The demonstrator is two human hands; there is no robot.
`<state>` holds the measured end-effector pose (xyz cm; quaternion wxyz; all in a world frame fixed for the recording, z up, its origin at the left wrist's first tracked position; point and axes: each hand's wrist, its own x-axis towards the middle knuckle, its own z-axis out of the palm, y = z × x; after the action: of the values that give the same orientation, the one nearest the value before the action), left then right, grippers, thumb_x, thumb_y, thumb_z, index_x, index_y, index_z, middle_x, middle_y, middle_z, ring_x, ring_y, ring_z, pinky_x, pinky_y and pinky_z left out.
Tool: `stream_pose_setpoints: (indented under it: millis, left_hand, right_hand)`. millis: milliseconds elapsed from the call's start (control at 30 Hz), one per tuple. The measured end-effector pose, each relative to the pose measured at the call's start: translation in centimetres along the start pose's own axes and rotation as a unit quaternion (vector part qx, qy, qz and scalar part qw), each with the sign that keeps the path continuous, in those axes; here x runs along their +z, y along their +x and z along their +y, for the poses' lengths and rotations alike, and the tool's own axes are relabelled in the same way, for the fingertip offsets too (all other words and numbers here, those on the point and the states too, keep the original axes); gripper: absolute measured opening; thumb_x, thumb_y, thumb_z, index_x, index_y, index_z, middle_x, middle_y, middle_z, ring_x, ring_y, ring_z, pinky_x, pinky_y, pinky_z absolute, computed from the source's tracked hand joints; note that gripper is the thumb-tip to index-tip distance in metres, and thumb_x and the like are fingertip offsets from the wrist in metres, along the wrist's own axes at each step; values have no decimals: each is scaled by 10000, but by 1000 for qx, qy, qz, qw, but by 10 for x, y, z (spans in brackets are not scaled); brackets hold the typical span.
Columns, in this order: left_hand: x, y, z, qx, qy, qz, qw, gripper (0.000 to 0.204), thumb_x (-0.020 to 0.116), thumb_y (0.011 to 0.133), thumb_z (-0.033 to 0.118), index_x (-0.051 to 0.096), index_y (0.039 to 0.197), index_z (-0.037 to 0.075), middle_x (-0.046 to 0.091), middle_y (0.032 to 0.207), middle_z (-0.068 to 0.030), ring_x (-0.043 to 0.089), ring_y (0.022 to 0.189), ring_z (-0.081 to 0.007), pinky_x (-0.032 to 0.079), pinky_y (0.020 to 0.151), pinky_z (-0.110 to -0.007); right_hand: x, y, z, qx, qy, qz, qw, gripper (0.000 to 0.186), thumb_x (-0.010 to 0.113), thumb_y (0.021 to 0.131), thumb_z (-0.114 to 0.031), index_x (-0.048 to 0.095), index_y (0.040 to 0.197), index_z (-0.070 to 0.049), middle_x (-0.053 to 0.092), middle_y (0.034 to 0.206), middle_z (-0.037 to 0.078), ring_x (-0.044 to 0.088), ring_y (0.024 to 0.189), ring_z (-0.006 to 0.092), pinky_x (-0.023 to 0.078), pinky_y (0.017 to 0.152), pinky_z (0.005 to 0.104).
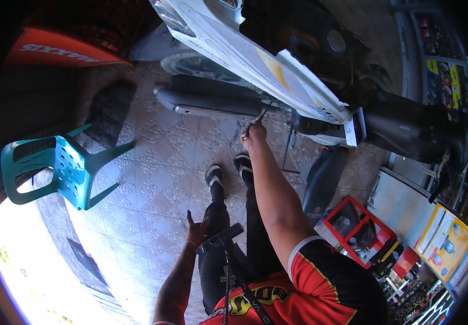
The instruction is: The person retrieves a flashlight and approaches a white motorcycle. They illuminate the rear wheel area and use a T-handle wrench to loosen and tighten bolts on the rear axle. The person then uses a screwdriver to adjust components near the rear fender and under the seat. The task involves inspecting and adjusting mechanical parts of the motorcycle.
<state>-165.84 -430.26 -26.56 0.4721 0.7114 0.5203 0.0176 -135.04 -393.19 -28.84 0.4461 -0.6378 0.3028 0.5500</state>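
A motorcycle with white, yellow-marked body panels stands in front of me. Along its near side runs a dark exhaust muffler. My right hand reaches forward and is closed around a slim, pointed tool; its exact kind is too small to tell. The tool's tip is by the muffler's right end, close under the panel; whether it touches is unclear. My left hand hangs beside my thigh with fingers apart, holding nothing.
At left stands a teal plastic chair on the patterned tile floor. A dark motorcycle seat lies at right, beside a red tool rack. Shelves with packaged goods line the right side. A red stand is far left.
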Motion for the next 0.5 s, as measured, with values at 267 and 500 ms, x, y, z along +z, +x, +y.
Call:
stream_pose_setpoints:
  millis: [267, 500]
  left_hand:
    - [28, 13, -9, -95, -311, 42, 945, 1023, 709, 854, 62, -55, 1523, 192, 677, 792, -35, 662, 763, -116, 439, 1036, -414]
    - [-30, 51, 28, -23, -10, -1, 1000, 163, 632, 849, 154, 716, 739, 241, 676, 758, 32, 682, 870, -134, -78, 1158, -704]
  right_hand:
    - [6, -5, -18, 11, -36, 31, 999, 440, 501, 992, -496, 451, 718, -155, 380, 562, -18, 322, 420, 121, 278, 402, 261]
    - [34, -23, -42, 94, 101, -21, 990, 512, 575, 938, -561, 458, 623, -175, 369, 507, -55, 343, 408, 68, 264, 379, 214]
